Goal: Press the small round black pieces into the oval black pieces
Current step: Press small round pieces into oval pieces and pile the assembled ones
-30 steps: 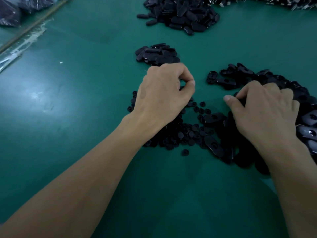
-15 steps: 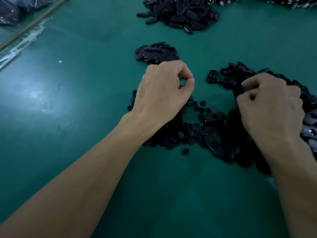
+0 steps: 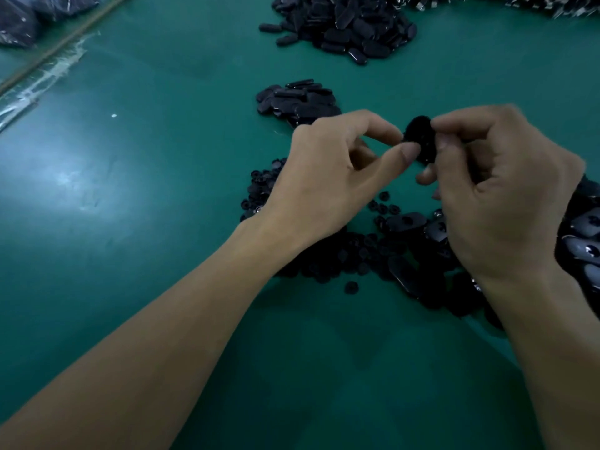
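Note:
My right hand [image 3: 500, 196] pinches an oval black piece [image 3: 422, 138] and holds it upright above the table. My left hand [image 3: 328, 180] meets it from the left, thumb and forefinger pinched together at the piece's edge; whatever they hold is too small and dark to make out. Under both hands lies a scatter of small round black pieces [image 3: 354, 254]. Loose oval pieces [image 3: 581, 241] are heaped below and to the right of my right hand.
A small stack of oval pieces [image 3: 298, 100] lies just beyond my left hand. A larger heap [image 3: 347, 27] sits at the far edge. Clear plastic bags and a strip [image 3: 42, 76] lie at the far left on the green mat [image 3: 146, 190].
My right hand has lifted an oval piece out of the right heap and brought it left. My left hand has risen from the round pieces and met it in the air.

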The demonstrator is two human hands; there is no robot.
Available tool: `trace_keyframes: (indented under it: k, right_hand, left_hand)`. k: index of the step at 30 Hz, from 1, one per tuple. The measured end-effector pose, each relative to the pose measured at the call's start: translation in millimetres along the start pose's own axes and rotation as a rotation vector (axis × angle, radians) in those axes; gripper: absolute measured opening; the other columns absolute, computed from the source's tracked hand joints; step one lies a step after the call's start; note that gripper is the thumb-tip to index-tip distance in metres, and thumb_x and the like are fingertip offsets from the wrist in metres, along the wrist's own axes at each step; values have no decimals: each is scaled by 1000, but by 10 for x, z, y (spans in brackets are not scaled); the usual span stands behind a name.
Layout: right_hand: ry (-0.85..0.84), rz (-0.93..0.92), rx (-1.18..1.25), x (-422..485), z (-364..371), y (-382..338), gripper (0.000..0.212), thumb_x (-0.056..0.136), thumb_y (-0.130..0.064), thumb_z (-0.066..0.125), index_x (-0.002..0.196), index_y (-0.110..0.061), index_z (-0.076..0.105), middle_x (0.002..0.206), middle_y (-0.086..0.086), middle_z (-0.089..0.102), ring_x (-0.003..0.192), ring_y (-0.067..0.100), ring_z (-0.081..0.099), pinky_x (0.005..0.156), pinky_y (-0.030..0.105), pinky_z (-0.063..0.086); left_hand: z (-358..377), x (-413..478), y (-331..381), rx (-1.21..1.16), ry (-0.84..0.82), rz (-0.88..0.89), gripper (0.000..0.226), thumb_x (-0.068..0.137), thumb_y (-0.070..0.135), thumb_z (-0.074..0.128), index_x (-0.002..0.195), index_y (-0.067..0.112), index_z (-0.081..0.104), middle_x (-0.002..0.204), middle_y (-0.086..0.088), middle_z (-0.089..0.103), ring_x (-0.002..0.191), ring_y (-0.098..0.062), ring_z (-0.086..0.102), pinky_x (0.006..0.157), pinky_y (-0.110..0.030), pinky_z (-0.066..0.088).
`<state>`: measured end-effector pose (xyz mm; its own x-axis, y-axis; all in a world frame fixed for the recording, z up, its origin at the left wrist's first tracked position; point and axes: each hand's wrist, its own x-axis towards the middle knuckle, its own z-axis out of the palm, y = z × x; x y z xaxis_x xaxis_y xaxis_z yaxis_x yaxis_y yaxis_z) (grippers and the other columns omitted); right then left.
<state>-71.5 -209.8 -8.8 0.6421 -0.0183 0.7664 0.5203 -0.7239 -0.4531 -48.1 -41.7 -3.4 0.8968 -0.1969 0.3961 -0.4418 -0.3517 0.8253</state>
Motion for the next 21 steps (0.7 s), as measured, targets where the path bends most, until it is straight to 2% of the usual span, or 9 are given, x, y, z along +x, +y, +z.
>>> trace_keyframes:
  k: [3,7,10,13,16,19,21]
  right_hand:
    - [-27,-24,37,-5,18,-28,12,104,-12,54,108,-10,65,94,-6,66,68,8,69,61,29,57]
    - [0,-41,13,-7,24,-45,12,102,-13,59,106,-6,67,94,-3,65,75,17,70,68,29,57]
    - [-4,-45,-19,-10,17,-44,13,101,-13,60,105,-5,69,95,-4,62,76,21,68,71,27,55]
    - [-21,-31,33,-22,27,-70,11,99,-14,63,106,-7,69,96,-4,63,80,16,68,76,20,54]
    - [-54,88,124,-20,48,-88,15,99,-24,62,114,-20,64,103,-2,65,88,11,68,78,21,54]
    - [-86,195,147,-3,48,-60,19,98,-29,62,118,-29,62,102,-15,66,92,-2,65,82,15,50]
    - [-107,246,187,4,41,-41,16,97,-28,64,112,-30,64,99,-22,66,92,-2,67,83,16,51]
  left_hand:
    - [8,-12,0,-81,-35,6,3,95,20,70,95,21,72,67,-1,72,56,-26,66,50,-38,54]
    - [3,3,9,-193,-26,12,10,94,18,70,104,18,69,70,-3,73,60,-22,69,60,-42,60]
    - [-10,1,39,-325,-29,-31,6,94,16,66,98,15,70,73,-8,74,60,-16,69,56,-34,58]
    - [-28,19,37,-389,-3,-46,12,99,12,62,89,13,69,71,1,72,60,-12,68,56,-25,55]
    - [-33,39,16,-386,17,-62,10,98,6,64,90,9,68,73,1,71,61,-12,68,57,-27,57]
    - [-36,35,8,-371,-4,-66,10,95,3,68,95,13,66,71,1,70,63,-12,69,60,-28,59]
    - [-43,33,-2,-363,-22,-68,14,94,5,69,98,16,62,70,3,71,64,-12,70,62,-29,59]
